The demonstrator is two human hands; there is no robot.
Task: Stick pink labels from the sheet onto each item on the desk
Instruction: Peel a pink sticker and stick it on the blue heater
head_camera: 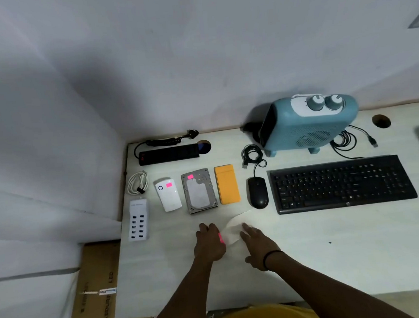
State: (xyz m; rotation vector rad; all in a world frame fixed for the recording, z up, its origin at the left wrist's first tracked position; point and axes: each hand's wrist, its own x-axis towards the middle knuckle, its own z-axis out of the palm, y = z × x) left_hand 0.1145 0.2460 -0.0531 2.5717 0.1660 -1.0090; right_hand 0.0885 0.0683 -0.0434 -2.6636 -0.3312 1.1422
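Note:
The white label sheet lies on the desk in front of me, its far corner curling up. My left hand rests at the sheet's left edge, with a strip of pink labels showing beside its fingers. My right hand presses flat on the sheet. A pink label sits on the white power bank and another on the hard drive. The yellow case, mouse, keyboard, USB charging hub and blue heater show no label.
A black power strip and a coiled white cable lie at the back left. Black cables coil beside the heater. Two cable holes pierce the desk. A cardboard box stands off the left edge.

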